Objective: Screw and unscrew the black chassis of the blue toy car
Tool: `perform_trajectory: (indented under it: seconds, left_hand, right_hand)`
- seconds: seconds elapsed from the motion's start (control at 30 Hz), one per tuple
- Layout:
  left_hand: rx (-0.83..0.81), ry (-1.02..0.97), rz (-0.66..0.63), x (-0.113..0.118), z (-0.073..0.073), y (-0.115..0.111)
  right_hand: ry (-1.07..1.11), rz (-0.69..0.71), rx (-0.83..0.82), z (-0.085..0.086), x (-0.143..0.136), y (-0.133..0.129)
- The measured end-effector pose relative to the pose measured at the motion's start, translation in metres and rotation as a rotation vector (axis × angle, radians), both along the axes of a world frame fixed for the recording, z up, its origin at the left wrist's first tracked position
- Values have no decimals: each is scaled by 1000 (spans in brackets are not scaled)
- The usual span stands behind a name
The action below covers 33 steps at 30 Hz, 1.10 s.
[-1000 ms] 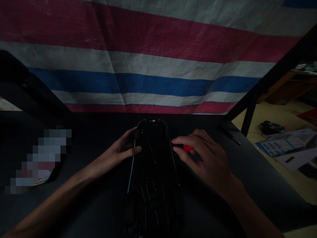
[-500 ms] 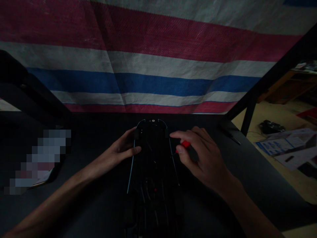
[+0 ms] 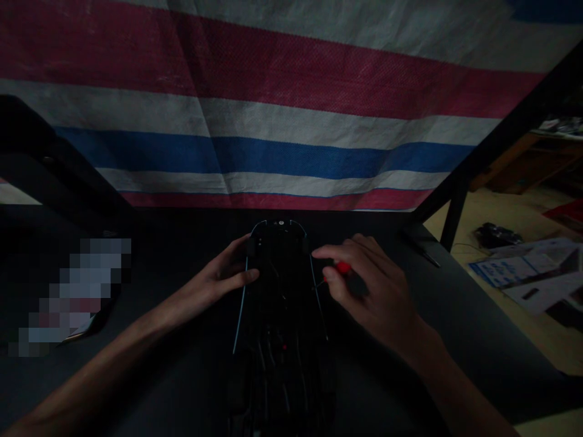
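A black toy car with light-blue edge trim lies underside up on the dark table, wheels showing at its near end. My left hand grips its left side, thumb on the underside and fingers round the far edge. In my right hand is a small red-handled screwdriver, pinched between thumb and fingers. Its thin shaft points left to the car's right edge; poor light hides whether the tip sits in a screw. A tiny red spot shows on the underside.
A dark thin tool lies on the table's right. At the left is a blurred-out flat object. Black frame bars rise at both sides, with a striped sheet behind. Papers lie on the floor at right.
Less of the red handle shows between my right thumb and fingers, which have shifted slightly. My left hand and the car stay in place.
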<state>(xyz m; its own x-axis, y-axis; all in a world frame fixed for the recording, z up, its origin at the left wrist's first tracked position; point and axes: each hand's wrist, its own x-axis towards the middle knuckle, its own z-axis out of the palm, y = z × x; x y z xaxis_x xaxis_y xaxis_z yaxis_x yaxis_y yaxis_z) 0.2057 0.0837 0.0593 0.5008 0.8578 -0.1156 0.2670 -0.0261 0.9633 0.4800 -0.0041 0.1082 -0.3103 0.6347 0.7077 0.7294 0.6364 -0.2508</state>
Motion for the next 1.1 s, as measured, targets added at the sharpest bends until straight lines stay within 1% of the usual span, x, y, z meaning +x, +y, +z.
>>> perform_trajectory:
  seconds: [0.2, 0.4, 0.53, 0.63, 0.77, 0.87, 0.97, 1.1]
  left_hand:
    - [-32, -3, 20, -2, -1, -1]
    - [-35, -23, -28, -4, -2, 1]
    - [-41, -27, -25, -3, -5, 2]
    - [-52, 1, -3, -3, -4, 2]
    - [-53, 12, -1, -1, 0, 0]
    - [-36, -10, -9, 0, -1, 0]
    - [-28, -10, 3, 0, -2, 1]
    - [-30, -16, -6, -2, -1, 0]
  right_hand:
    - [31, 9, -33, 1, 0, -2]
    - [65, -3, -62, 0, 1, -3]
    - [40, -15, -27, -1, 2, -2]
    - [55, -52, -22, -1, 2, -1]
    - [53, -34, -55, -1, 2, -2]
    - [67, -27, -42, -1, 2, -3]
    - [73, -4, -82, 0, 1, -4]
    - [74, -26, -94, 1, -1, -4]
